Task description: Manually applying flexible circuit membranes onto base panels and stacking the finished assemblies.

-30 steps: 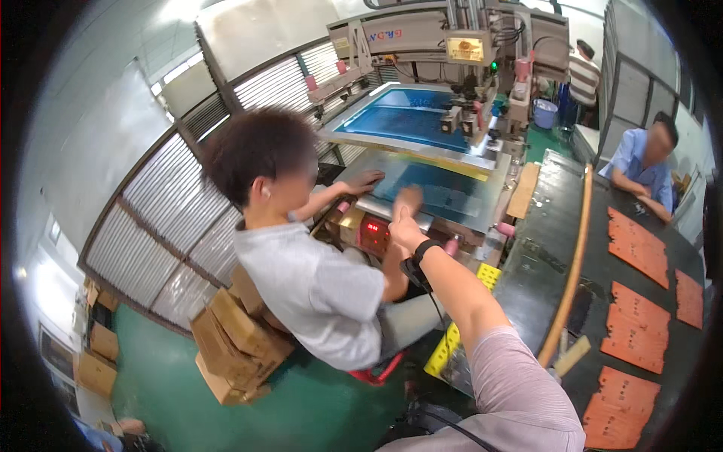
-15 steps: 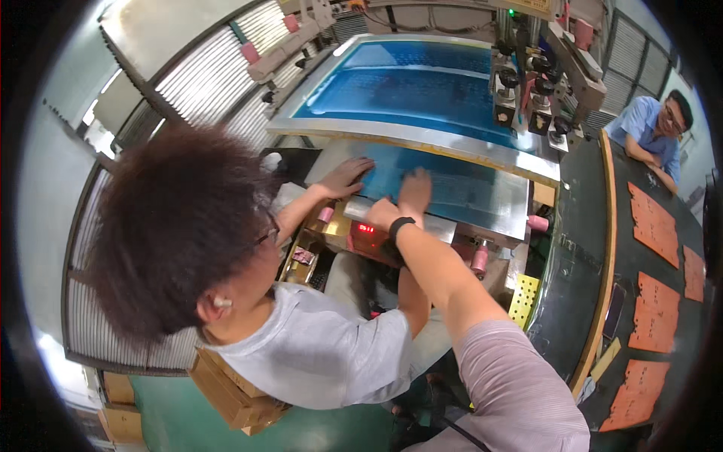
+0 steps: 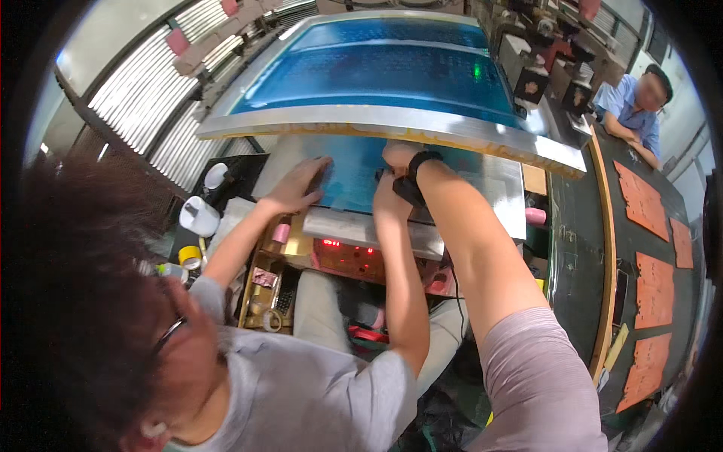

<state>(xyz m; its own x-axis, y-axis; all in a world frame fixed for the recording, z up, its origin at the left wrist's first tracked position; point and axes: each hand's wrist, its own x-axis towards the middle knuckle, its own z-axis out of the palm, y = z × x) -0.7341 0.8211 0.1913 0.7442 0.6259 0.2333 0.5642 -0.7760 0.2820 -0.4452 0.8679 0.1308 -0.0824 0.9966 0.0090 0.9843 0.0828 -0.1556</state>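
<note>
My right hand (image 3: pixel 399 153) reaches over the blue sheet (image 3: pixel 350 177) on the metal bed, just under the near edge of a raised screen-printing frame (image 3: pixel 392 120). Its fingers look curled in; whatever they may hold is hidden. A black band (image 3: pixel 423 160) circles my wrist, and a dark piece hangs beside it. My left hand is out of view. A seated co-worker in a grey shirt (image 3: pixel 301 377) has one hand (image 3: pixel 297 187) spread at the sheet's left side. The co-worker's other hand (image 3: pixel 392 197) lies close under my wrist, partly covered.
A control box (image 3: pixel 343 256) with red lit digits sits below the bed. Left of it are a white jug (image 3: pixel 199 217) and a small parts tray (image 3: pixel 263 290). Several orange sheets (image 3: pixel 654 290) lie on the dark table at right, where another person (image 3: pixel 636 105) leans.
My right hand has moved away from me, from the bed's front edge to beneath the screen frame. The view has come closer; the co-worker's left hand stays on the sheet.
</note>
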